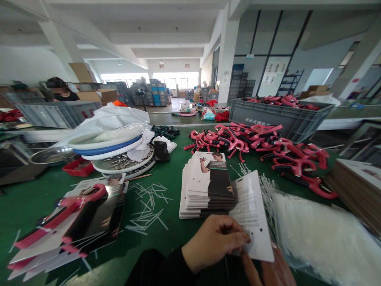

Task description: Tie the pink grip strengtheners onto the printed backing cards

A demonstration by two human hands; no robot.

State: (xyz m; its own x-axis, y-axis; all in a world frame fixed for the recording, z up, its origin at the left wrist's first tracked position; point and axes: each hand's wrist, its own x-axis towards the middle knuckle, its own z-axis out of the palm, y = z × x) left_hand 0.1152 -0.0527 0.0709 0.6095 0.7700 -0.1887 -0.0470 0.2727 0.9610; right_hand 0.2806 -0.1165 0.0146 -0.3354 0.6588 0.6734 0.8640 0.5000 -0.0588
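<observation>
The head view looks forward over a long green counter point(174, 246) in a large workshop. The left hand point(212, 243), in a black sleeve point(160, 270), has a pressed-together grip, pinching the edge of a white printed card point(251, 214) between thumb and fingers. The card is held tilted just above the counter, with its lower corner near the bottom of the view and small holes punched near that edge. The right hand point(269, 270) lies below and behind the card, with its fingers point(250, 268) at the card's lower edge; whether its grip is spread or closed cannot be told.

Just left of the card is a stack of printed cards point(208, 186), and the card's upper part overlaps its right side. To the right lies a clear bag of white cable ties point(318, 238). Loose cable ties point(147, 208) are scattered on the counter near a red-and-black plastic tool strapped to a card point(71, 216). A heap of similar red-and-black tools point(253, 149) lies beyond the stack, in front of a gray crate point(281, 115) holding more. Farther left are white plastic discs point(107, 149). A co-worker point(59, 91) sits in the far left background, behind another gray crate point(56, 113).
</observation>
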